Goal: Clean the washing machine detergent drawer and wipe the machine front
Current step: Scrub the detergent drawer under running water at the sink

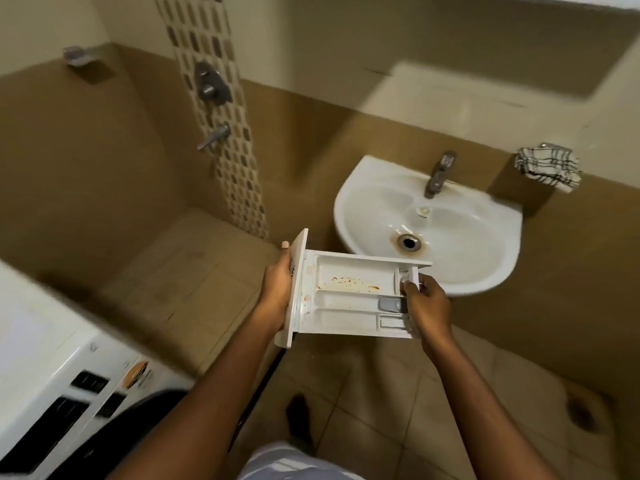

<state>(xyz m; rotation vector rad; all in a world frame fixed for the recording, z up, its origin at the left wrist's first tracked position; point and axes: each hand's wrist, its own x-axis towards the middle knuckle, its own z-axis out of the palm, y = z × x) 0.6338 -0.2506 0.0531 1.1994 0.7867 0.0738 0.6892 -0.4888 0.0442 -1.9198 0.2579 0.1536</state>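
The detergent drawer (349,296) is out of the machine and held in the air, roughly level, open side up, just in front of the near-left rim of the sink (429,230). Its far right corner overlaps the basin's edge in the view; whether it touches cannot be told. The largest compartment carries orange-brown specks and smears along its floor, with a few more spots near the front panel. A grey insert sits in the middle channel toward the back end.

The left hand (277,289) is clasped around the drawer's white front panel, palm against its outer face, a fingertip showing over the top edge. The right hand (427,303) grips the back end, fingers curled in over the small parts there, thumb near the grey insert.

The sink is white, wall-mounted, with a rust-stained ring around its drain and a metal tap (439,174) at the back. A black-and-white checked cloth (547,167) hangs on the wall to the right of it. Shower fittings (212,98) sit on a mosaic tile strip to the left. The washing machine (52,393) stands at lower left, blurred, its dark drawer opening visible on the front
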